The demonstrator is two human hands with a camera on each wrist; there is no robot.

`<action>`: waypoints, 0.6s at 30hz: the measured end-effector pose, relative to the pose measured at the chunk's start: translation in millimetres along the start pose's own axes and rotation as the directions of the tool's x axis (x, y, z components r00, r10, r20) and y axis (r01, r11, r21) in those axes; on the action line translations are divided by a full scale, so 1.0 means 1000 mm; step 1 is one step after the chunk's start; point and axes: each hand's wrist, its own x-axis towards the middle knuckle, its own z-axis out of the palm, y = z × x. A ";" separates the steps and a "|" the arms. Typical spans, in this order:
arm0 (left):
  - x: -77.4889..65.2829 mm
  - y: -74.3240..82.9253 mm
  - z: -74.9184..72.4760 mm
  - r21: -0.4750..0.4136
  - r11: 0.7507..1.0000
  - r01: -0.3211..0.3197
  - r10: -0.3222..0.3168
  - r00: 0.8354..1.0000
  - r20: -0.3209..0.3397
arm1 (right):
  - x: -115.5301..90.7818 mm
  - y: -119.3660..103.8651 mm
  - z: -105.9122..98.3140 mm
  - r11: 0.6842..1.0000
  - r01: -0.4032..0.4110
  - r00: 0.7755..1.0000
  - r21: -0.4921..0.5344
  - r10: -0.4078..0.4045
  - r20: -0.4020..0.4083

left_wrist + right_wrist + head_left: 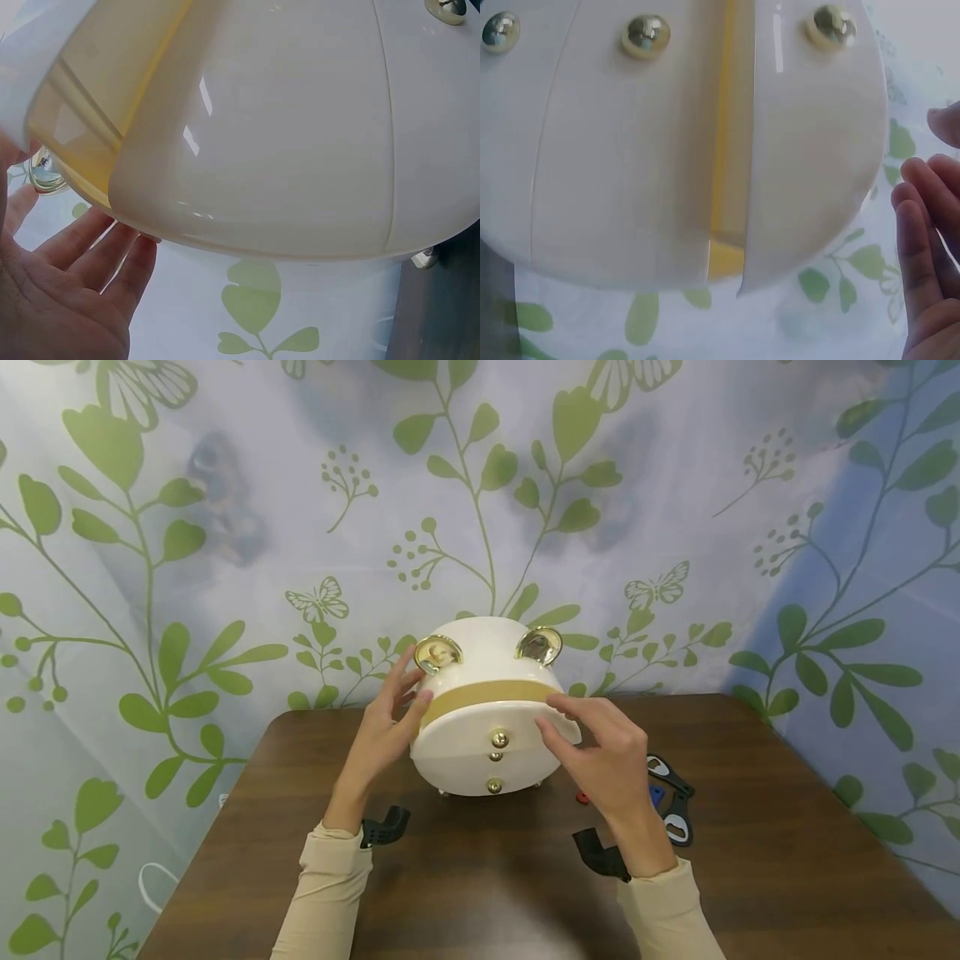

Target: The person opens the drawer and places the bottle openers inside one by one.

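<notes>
A white rounded drawer box with two gold ears stands on the table, its gold knobs facing me. The top drawer is pulled out, and its yellow inside shows through the gap in the right wrist view. My left hand is at the box's left side below the left ear; its spread fingers touch the side edge. Beside the drawer's right end is my right hand. In the right wrist view its fingers are extended, apart from the box, with nothing between them.
Black-and-white flat pieces lie on the brown table to the right, behind my right wrist. A blue piece and a small red piece are near them. A leaf-patterned curtain hangs behind the table.
</notes>
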 end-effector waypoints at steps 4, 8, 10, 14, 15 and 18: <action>0.000 0.000 0.000 0.003 1.000 0.005 -0.005 1.000 -0.002 | -0.001 0.008 -0.006 0.998 -0.056 0.998 0.004 0.056 -0.001; 0.000 0.000 0.001 0.000 1.000 0.003 -0.003 1.000 -0.008 | -0.002 0.017 -0.011 0.993 -0.121 0.993 0.010 0.122 -0.003; 0.001 0.000 0.001 -0.004 1.000 0.002 -0.002 1.000 -0.010 | -0.004 0.022 -0.013 0.988 -0.154 0.988 0.008 0.154 -0.006; 0.001 0.000 0.001 -0.007 1.000 0.005 -0.005 1.000 -0.008 | -0.009 0.032 -0.015 0.978 -0.206 0.979 -0.017 0.206 -0.004; 0.001 0.000 0.001 -0.007 1.000 0.007 -0.007 1.000 -0.009 | -0.010 0.034 -0.016 0.976 -0.217 0.976 -0.023 0.217 -0.001; -0.001 0.000 0.001 -0.004 1.000 0.013 -0.013 1.000 -0.007 | -0.013 0.038 -0.018 0.967 -0.251 0.968 -0.040 0.252 0.013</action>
